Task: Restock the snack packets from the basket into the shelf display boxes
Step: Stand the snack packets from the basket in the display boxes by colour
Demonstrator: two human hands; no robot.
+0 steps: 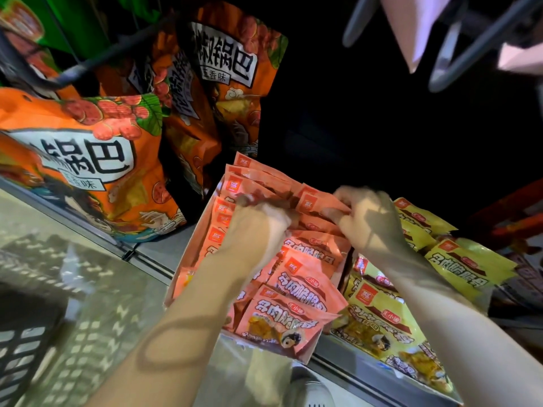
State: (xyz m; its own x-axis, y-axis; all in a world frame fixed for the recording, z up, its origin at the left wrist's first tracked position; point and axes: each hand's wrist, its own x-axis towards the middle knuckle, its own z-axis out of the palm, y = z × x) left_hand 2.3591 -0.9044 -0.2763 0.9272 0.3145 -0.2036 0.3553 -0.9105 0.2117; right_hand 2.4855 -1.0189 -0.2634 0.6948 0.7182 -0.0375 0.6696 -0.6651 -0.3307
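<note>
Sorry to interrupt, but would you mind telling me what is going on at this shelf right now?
A person is restocking snacks. Both hands are in the pink display box on the shelf: the left hand and the right hand grip the pink snack packets near the back of the row, seemingly tidying or seating them. The box already looks well filled. To its right lie yellow snack packets, and large orange bags stand to the left. A dark basket shows at the lower left.
</note>
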